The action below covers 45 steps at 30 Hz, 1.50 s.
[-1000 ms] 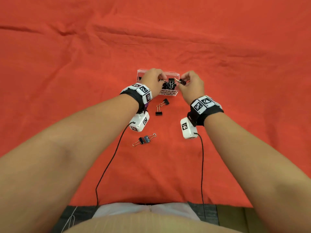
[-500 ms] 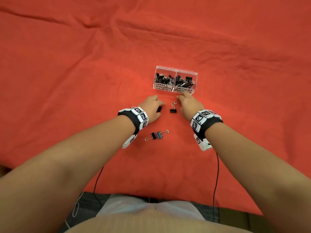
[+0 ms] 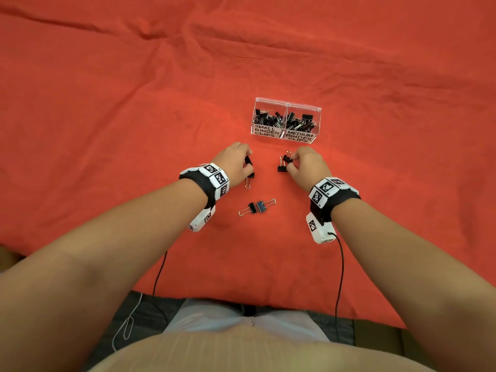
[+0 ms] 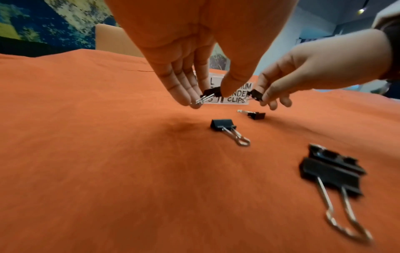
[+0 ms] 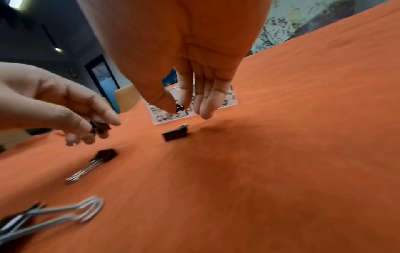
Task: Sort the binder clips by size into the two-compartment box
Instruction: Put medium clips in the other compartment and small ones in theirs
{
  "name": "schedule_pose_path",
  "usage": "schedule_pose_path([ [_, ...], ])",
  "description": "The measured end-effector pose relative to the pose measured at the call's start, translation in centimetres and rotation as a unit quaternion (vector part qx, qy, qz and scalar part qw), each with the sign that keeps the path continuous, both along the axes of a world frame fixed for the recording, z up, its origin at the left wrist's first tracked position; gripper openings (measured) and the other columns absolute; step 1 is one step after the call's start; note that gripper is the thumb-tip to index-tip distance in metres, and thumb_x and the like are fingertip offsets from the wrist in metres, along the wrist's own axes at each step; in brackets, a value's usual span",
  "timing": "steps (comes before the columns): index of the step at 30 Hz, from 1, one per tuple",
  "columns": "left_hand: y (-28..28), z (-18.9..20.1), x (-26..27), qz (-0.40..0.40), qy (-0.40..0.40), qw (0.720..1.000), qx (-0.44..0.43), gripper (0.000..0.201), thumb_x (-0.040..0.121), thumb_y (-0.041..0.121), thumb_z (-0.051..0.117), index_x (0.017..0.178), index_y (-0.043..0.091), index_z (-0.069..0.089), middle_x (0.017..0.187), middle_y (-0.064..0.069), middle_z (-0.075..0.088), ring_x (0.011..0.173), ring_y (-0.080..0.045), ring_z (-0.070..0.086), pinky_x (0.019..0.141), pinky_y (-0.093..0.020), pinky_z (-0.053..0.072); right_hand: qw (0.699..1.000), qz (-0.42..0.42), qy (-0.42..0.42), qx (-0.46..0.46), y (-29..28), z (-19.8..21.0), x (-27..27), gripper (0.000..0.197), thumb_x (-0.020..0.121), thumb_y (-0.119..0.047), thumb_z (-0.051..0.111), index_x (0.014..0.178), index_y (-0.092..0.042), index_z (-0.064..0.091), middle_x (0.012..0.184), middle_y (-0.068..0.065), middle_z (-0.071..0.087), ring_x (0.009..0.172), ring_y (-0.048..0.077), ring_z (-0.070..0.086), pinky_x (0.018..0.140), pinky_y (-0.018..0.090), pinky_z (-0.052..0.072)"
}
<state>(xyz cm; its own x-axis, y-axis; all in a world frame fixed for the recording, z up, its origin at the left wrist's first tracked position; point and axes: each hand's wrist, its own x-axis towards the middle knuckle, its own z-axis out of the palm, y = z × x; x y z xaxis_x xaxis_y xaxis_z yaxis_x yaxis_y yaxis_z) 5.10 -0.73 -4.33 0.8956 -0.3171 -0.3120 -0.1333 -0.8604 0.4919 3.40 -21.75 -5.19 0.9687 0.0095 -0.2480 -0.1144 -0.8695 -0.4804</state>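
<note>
On a wrinkled orange-red cloth [image 3: 134, 130] stands a clear plastic two-compartment box [image 3: 286, 103], its left half labelled for small binder clips and its right half for medium ones; both halves hold heaps of black clips. Near the box, on the person's side of it, the left hand [image 3: 234, 165] hangs fingers-down over the cloth, thumb and forefinger pinching a small black binder clip with silver wire handles [image 4: 209, 93], lifted clear of the cloth in the left wrist view. Opposite it, well apart, the right hand [image 3: 306, 164] pinches another small black binder clip [image 4: 256, 94] between thumb and forefinger, its other fingers loosely extended downward. Just below the right hand's fingertips a black clip with its handles folded [image 3: 281, 167] lies on the cloth. Beside the left hand lies a further black clip with silver handles pointing toward the person [image 3: 249, 180]. Nearer the person, between the two wrists, two larger black binder clips [image 3: 257, 207] lie body to body, touching, their wire handles stretched out in opposite directions. Each wrist carries a black band with white coded marker tiles and a white camera block [image 3: 319, 229] trailing a thin black cable.
</note>
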Motion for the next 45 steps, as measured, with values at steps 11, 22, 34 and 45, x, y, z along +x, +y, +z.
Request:
schedule_pose_path([
  [11,0.1,-1.1,-2.4,-0.117,0.018,0.988,0.104,0.055,0.090,0.017,0.052,0.141,0.029,0.038,0.122,-0.013,0.041,0.112,-0.033,0.049,0.087,-0.047,0.050,0.992,0.077,0.046,-0.093,3.4,0.1,-0.7,0.041,0.080,-0.012,0.056,0.119,-0.014,0.044,0.118,0.015,0.043,0.108,0.036,0.047,0.080,0.046,0.049],
  [22,0.0,-1.0,-1.7,-0.117,0.002,0.986,0.115,0.029,0.087,0.013,0.054,0.116,0.009,0.051,0.117,-0.011,0.046,0.103,-0.032,0.056,0.081,-0.047,0.051,0.997,0.041,0.057,-0.017,2.2,-0.5,-0.9,0.031,0.080,-0.011,0.060,0.111,-0.010,0.058,0.111,0.019,0.048,0.107,0.036,0.048,0.093,0.041,0.045],
  [34,0.0,-0.8,-1.7,-0.074,0.054,0.995,0.039,0.019,0.079,0.025,0.063,0.090,0.020,0.048,0.094,-0.003,0.060,0.086,-0.028,0.060,0.075,-0.040,0.053,0.986,-0.105,-0.100,0.076,-0.6,4.9,4.4,0.019,0.079,-0.019,0.062,0.098,-0.017,0.065,0.102,0.007,0.063,0.092,0.019,0.059,0.086,0.034,0.052],
  [45,-0.4,-0.7,-0.5,-0.081,0.039,0.995,0.048,0.017,0.085,0.023,0.060,0.097,0.012,0.056,0.100,-0.010,0.063,0.093,-0.031,0.060,0.075,-0.035,0.049,0.995,0.074,-0.053,0.049,2.3,4.0,0.6,0.018,0.082,-0.009,0.056,0.096,-0.013,0.068,0.104,0.010,0.062,0.101,0.025,0.055,0.096,0.038,0.043],
])
